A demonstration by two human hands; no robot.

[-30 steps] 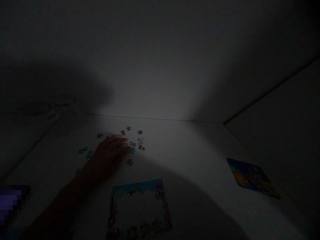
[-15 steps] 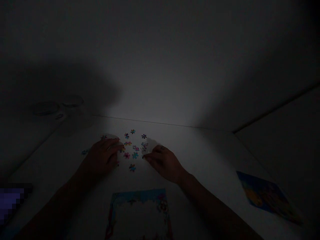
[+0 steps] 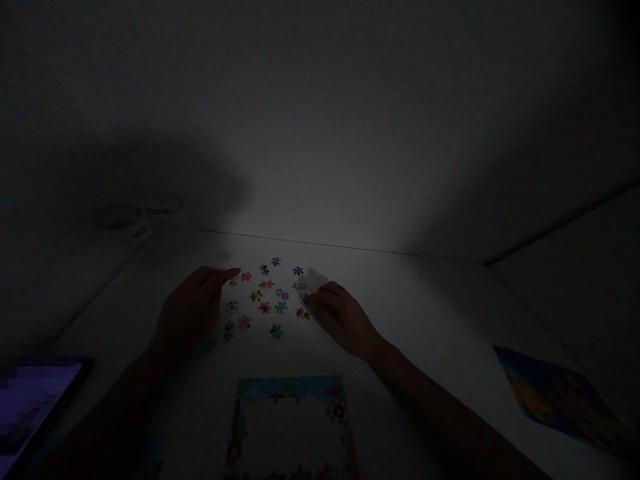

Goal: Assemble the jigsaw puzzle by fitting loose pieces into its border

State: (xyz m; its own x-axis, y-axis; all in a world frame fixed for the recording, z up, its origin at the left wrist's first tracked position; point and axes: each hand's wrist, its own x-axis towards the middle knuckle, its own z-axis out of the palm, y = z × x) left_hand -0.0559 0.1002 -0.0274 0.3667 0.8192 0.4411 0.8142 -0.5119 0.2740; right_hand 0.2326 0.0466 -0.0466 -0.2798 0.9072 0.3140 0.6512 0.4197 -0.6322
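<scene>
The right hand (image 3: 345, 321) apparently touches a puzzle piece (image 3: 303, 314).

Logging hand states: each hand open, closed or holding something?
Left hand: index finger extended beside a pink jigsaw piece; grip can't be told.
Right hand: fingertips together near a yellow jigsaw piece; grip can't be told.

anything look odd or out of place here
Mainly the screen at far left: part of it shows as coarse square blocks. The puzzle pieces lie scattered beyond the puzzle frame, nothing strange there. No spill shows; it's too dark to rule out small damage.
</scene>
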